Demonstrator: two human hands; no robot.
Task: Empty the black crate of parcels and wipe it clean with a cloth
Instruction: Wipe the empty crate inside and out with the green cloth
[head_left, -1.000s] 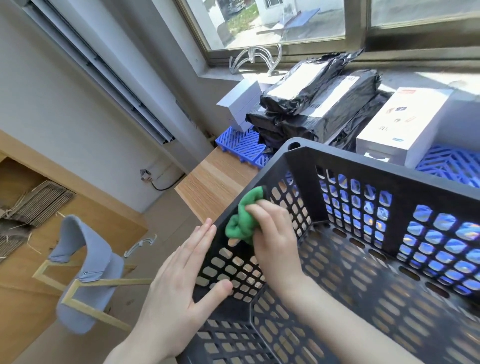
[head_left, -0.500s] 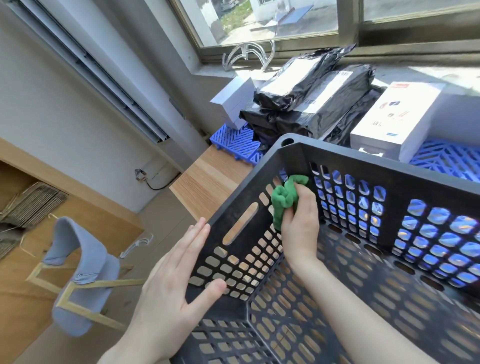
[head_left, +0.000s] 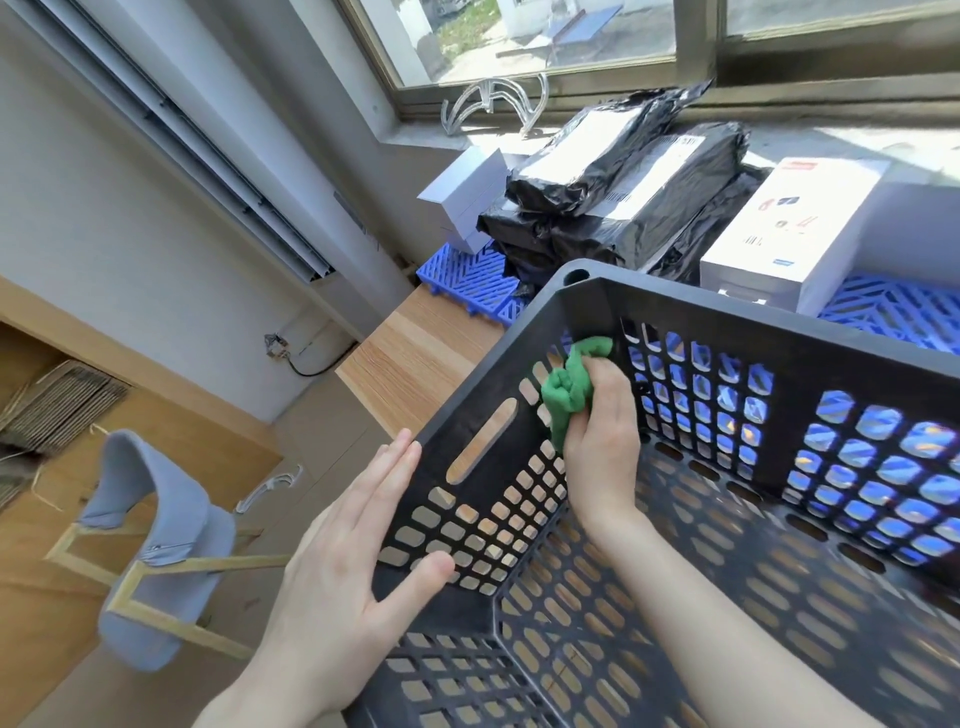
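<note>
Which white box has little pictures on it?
The big white box on the right of the black bags. It has a red stripe and small pictures on top; the small box on the left is plain.

right hand (head_left: 602, 447) pressing green cloth (head_left: 569, 389) into black crate (head_left: 727, 545) corner, left hand (head_left: 343, 561) bracing crate wall
</note>
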